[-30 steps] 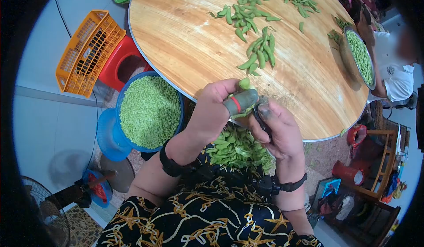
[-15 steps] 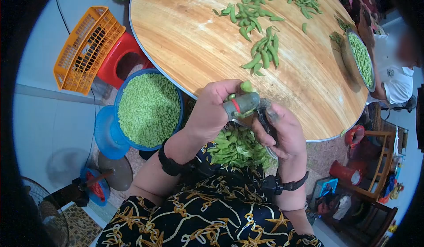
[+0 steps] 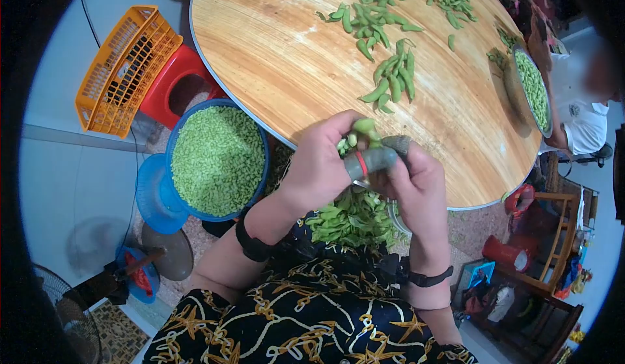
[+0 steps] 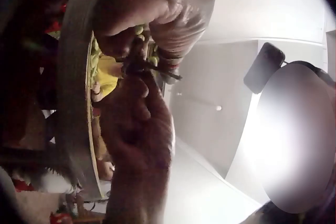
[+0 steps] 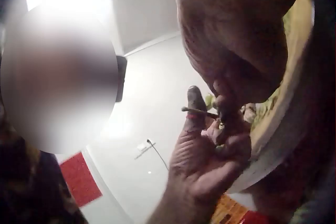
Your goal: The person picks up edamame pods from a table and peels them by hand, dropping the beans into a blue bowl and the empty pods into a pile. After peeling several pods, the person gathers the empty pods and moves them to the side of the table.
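Watching from afar, I see the left hand and right hand pressed together, pinching a small green soybean pod just off the edge of the round wooden table; I judge a gentle squeeze along its seam works best, hands kept close

This looks like an informal food-prep spot in a home dining room or small eatery. A big round wooden table strewn with green bean pods fills twelve o'clock. A blue plastic basin of shelled green beans sits at nine. An orange plastic crate and a red plastic stool are at ten, and wooden chairs are at four.
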Demonstrator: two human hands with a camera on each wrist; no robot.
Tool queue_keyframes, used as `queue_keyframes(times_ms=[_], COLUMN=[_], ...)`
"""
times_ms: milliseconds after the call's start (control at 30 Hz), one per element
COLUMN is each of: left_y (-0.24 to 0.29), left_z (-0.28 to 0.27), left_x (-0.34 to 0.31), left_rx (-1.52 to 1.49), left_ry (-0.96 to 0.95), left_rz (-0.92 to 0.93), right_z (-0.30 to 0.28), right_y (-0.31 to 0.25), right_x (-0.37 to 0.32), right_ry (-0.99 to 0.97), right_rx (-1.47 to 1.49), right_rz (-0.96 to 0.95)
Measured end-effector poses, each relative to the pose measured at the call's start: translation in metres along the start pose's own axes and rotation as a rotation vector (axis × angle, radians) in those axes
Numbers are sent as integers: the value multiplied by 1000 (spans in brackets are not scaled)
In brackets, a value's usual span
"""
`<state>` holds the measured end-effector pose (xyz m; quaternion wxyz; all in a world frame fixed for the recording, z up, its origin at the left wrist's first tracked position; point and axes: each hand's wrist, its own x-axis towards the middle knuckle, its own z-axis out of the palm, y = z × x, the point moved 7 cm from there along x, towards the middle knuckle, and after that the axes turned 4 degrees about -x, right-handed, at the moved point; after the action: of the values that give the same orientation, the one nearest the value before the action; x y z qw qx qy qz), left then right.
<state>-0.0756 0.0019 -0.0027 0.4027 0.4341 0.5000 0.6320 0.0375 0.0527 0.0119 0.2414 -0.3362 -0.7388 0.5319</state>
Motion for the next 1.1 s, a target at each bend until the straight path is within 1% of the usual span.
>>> queue_keyframes(times_ms=[33, 67, 100, 133, 167, 200, 267, 300, 333, 367, 400, 433, 467, 500, 533, 567, 600, 633, 667, 700, 733, 767, 800, 833, 867, 900, 933, 1000, 1067, 1100], left_y=[-2, -5, -5, -9, -13, -14, -16, -16, -15, -13, -10, -4, 0, 1, 6, 10, 5, 2, 2, 3, 3, 5, 9, 9, 5, 5, 6, 3, 13, 17], left_z=[-2, -4, -5, -8, -10, -12, -17, -17, -18, -19, -18, -17, -17, -18, -19, -20, -19, -19, -19, -17, -13, -10, -11, -8, -5, -4, -2, 0, -1, -1], left_x=[0, -1, -1, -2, -3, -2, -2, -2, -2, -2, -2, -2, -2, -2, 0, 0, 0, 1, 1, 0, -1, 0, 1, 2, 1, 0, 0, -1, 1, 2], left_rx=[-51, -102, -103, -241, -378, -378, -507, -506, -379, -251, -249, -105, 39, 40, 145, 250, 249, 221, 193, 194, 198, 201, 201, 267, 333, 336, 361, 388, 447, 498], left_ry=[35, 70, 69, 98, 126, 127, 172, 170, 178, 187, 185, 188, 190, 191, 192, 194, 197, 227, 255, 253, 230, 207, 203, 103, 0, -1, -15, -31, 23, 18], left_rz=[-66, -133, -131, -170, -209, -209, -167, -168, -156, -142, -141, -146, -150, -147, -83, -23, -26, 19, 65, 62, 23, -10, -7, -70, -134, -135, -102, -73, 159, 221], right_z=[-2, -4, -4, -1, -4, -3, -13, -15, -14, -11, -8, -9, -7, -5, -6, -13, -18, -17, -13, -8, -4, -7, -10, -11, -14, -17, -16, -17, -18, -17], right_y=[-4, -8, 0, 12, 15, 18, -10, -19, -22, -28, -33, -30, -23, -18, -19, -21, -23, -26, -25, -22, -15, -17, -20, -17, -13, -10, -8, -8, -8, -6], right_x=[2, 5, 8, 8, 15, 22, 34, 39, 46, 53, 57, 60, 63, 65, 64, 58, 51, 44, 38, 32, 27, 23, 19, 16, 12, 9, 9, 5, 7, 9], right_ry=[81, 83, 27, -30, -40, -40, 148, 207, 210, 217, 223, 225, 178, 130, 128, 196, 261, 258, 145, 37, -42, -23, -6, -6, 42, 91, 92, 176, 152, 128], right_rx=[-131, -134, 52, 239, 119, 119, -394, -558, -558, -731, -904, -903, -984, -1064, -1065, -996, -925, -925, -582, -238, -188, -253, -319, -319, -279, -239, -236, -207, -197, -189], right_rz=[-149, -151, 71, 293, 221, 220, -208, -134, -134, -181, -228, -228, -206, -186, -192, -185, -173, -173, -138, -98, -127, -122, -119, -121, -141, -160, -160, -203, -160, -119])
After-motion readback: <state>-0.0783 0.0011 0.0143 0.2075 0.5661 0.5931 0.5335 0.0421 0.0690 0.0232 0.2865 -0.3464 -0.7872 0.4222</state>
